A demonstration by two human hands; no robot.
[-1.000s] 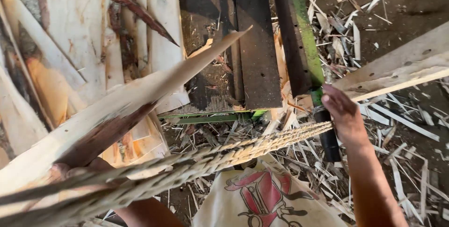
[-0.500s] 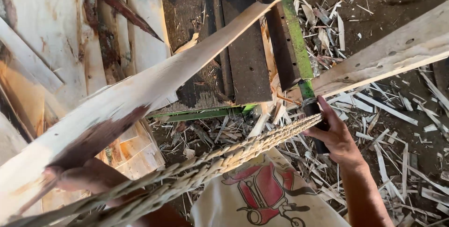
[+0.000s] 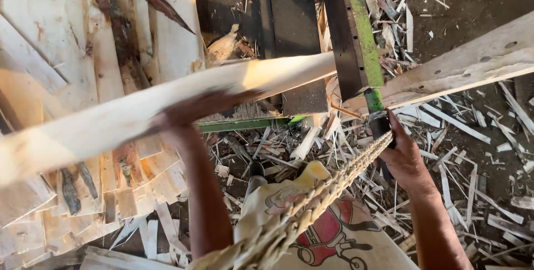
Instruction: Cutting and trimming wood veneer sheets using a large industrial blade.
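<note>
My left hand grips a long pale wood strip that runs from the lower left up to the dark cutting blade. The hand is blurred with motion. My right hand is closed around the dark handle at the end of the green-edged blade arm. A braided straw cord crosses in front of my body up to the right hand. A second pale plank lies beyond the blade at right.
Thin veneer sheets are stacked at left, some with dark bark streaks. Wood slivers and offcuts litter the dirt floor at right. A green metal bar lies under the strip. My patterned shirt fills the bottom.
My left hand has slid up along the wood strip toward the blade, and the strip's tip now reaches the blade. My right hand stays on the handle.
</note>
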